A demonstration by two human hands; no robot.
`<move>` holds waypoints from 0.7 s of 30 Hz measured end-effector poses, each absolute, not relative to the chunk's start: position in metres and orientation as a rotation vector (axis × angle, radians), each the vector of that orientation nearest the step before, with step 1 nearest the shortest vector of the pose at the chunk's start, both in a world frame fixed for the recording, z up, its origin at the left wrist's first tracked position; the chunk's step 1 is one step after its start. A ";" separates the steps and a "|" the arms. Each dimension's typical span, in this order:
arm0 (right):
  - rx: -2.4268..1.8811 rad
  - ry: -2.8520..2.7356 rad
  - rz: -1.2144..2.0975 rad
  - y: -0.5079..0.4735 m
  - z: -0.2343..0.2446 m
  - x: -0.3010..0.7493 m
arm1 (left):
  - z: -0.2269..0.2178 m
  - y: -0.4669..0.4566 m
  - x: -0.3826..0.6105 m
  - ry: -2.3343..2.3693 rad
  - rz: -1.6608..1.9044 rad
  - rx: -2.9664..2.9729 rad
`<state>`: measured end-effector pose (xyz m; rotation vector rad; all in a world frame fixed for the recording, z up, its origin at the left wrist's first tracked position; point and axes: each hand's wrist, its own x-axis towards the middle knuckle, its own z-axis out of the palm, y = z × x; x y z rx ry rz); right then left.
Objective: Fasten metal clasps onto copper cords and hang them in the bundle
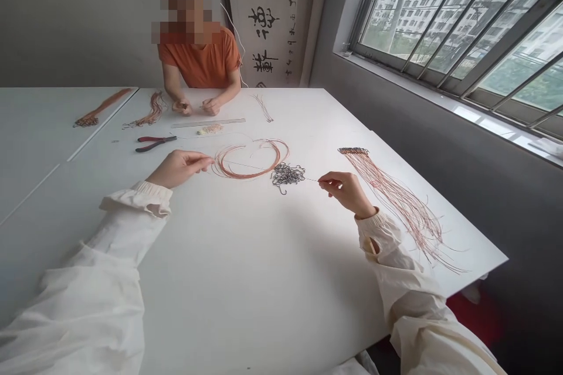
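Observation:
My left hand (pixel 182 167) is closed in a pinch on one end of a thin line (pixel 241 164), at the left side of a coil of orange-brown fishing line (pixel 244 176). My right hand (pixel 345 190) pinches the same thin line farther right, its fingertips pressed together. Between the hands the strand looks stretched nearly straight, passing above the coil and a heap of dark fish hooks (pixel 288 174). Whether a hook sits in my right fingers is too small to tell.
Tied hooks with long lines (pixel 396 193) lie at the right. Red-handled pliers (pixel 156 143), a ruler (pixel 209 123), small pale pieces (pixel 211 129) and more line bundles (pixel 152 110) lie farther back. Across the white table (pixel 229 281) a person in orange (pixel 200 67) works with both hands.

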<state>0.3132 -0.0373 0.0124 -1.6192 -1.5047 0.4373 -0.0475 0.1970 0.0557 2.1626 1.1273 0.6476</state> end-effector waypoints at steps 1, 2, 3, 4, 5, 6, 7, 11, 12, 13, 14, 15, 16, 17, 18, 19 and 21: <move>-1.634 -1.502 0.447 -0.038 0.009 0.314 | 0.056 0.201 -0.050 1.117 0.625 2.179; -1.645 -1.501 0.458 -0.039 0.006 0.315 | 0.057 0.204 -0.053 1.102 0.591 2.193; -1.652 -1.499 0.470 -0.040 0.002 0.315 | 0.057 0.207 -0.056 1.091 0.551 2.206; -1.655 -1.497 0.485 -0.041 -0.001 0.316 | 0.057 0.209 -0.060 1.106 0.552 2.210; -1.654 -1.496 0.502 -0.042 -0.004 0.316 | 0.057 0.210 -0.063 1.129 0.558 2.211; -1.646 -1.493 0.520 -0.043 -0.007 0.317 | 0.057 0.211 -0.068 1.152 0.576 2.209; -1.633 -1.487 0.539 -0.044 -0.009 0.318 | 0.057 0.212 -0.072 1.168 0.593 2.206; -1.548 -1.431 0.614 -0.050 -0.013 0.320 | 0.064 0.214 -0.096 1.309 0.644 2.244; -1.522 -1.412 0.631 -0.051 -0.012 0.320 | 0.066 0.214 -0.102 1.383 0.644 2.266; -1.496 -1.392 0.649 -0.051 -0.012 0.319 | 0.069 0.214 -0.108 1.456 0.635 2.285; -1.469 -1.370 0.667 -0.051 -0.013 0.318 | 0.072 0.214 -0.114 1.518 0.620 2.303; -1.442 -1.342 0.686 -0.051 -0.013 0.316 | 0.074 0.213 -0.119 1.563 0.612 2.324; -1.418 -1.308 0.706 -0.050 -0.014 0.314 | 0.076 0.213 -0.124 1.596 0.616 2.349; -1.397 -1.272 0.725 -0.049 -0.016 0.311 | 0.077 0.213 -0.128 1.632 0.645 2.378; -1.380 -1.231 0.737 -0.047 -0.017 0.309 | 0.077 0.214 -0.131 1.668 0.684 2.412; -1.363 -1.185 0.745 -0.046 -0.019 0.308 | 0.077 0.215 -0.135 1.700 0.711 2.442; -1.322 -1.082 0.735 -0.045 -0.020 0.309 | 0.072 0.217 -0.140 1.736 0.658 2.447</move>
